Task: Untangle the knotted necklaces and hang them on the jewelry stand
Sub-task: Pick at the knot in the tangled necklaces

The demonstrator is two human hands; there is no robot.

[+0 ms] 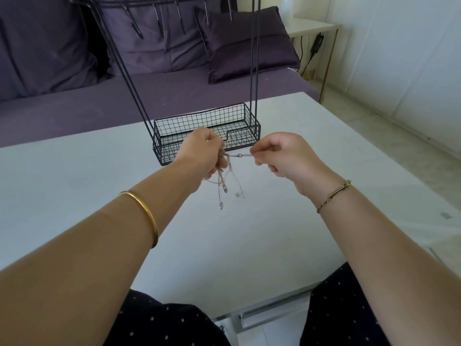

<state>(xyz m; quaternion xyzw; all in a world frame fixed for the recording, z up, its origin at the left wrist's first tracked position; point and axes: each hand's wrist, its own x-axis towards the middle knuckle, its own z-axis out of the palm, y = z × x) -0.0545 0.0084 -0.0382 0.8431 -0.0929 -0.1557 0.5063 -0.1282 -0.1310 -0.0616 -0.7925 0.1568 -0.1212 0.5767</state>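
At frame centre, the left hand (203,156) grips the knotted necklaces (225,182); the right hand (279,153) pinches one strand taut. Hard pulling could tighten the knot.

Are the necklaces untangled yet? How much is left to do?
Not yet. Done: nothing is hung; the hooks in view on the jewelry stand are bare. In hand: the left hand grips the knotted necklaces above the table, and the right hand pinches one strand, stretched sideways. Left: freeing each necklace and hanging them all.
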